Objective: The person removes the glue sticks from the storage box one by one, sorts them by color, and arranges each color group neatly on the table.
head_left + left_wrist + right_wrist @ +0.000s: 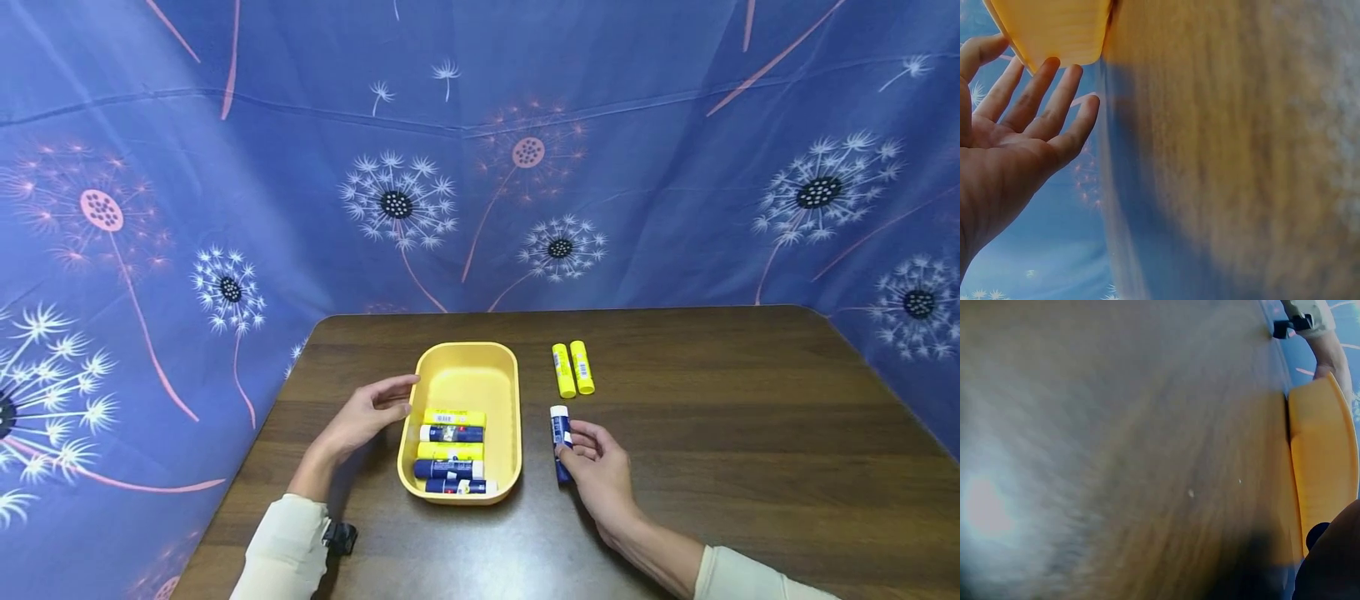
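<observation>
While right hand pinches dark-blue, white-ended cylindrical tube, left hand, fingers loosely extended, is at left side of yellow-orange rounded-rectangular tray.

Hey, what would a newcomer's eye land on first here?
Probably the blue dandelion-print cloth behind the wood-grain table. Next comes the yellow tray on the table, with five glue sticks inside. Right of it, the right hand holds a white-capped blue glue stick.
</observation>
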Tool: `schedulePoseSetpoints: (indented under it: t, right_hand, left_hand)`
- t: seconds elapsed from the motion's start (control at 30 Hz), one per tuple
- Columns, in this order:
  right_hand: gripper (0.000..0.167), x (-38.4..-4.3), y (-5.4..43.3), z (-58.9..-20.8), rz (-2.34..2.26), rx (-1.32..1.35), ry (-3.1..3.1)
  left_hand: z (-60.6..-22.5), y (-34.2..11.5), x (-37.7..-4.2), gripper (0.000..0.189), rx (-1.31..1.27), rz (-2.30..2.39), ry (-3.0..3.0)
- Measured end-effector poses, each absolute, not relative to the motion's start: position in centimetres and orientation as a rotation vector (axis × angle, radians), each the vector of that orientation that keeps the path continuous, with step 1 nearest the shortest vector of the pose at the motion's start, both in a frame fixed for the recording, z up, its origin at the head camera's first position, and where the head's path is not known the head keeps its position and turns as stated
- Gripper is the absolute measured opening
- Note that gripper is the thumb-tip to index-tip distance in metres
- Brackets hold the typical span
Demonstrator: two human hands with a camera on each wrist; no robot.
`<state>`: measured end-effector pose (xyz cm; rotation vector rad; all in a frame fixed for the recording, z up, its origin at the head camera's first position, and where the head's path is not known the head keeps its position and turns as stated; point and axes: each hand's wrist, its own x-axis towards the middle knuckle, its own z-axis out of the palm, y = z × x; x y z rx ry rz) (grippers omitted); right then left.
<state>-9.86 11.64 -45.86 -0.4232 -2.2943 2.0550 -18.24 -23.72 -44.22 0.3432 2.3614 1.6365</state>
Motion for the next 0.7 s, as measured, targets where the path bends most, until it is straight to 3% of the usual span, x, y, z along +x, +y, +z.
schedulePoseSetpoints:
  t: [0.7]
  right_hand:
    - [0.042, -9.48, 11.61, -46.68, 1.779, -0.388, -2.469]
  left_hand:
    - [-44.08, -23.62, -18.33, 0.053, 0.311, 1.641, 2.339]
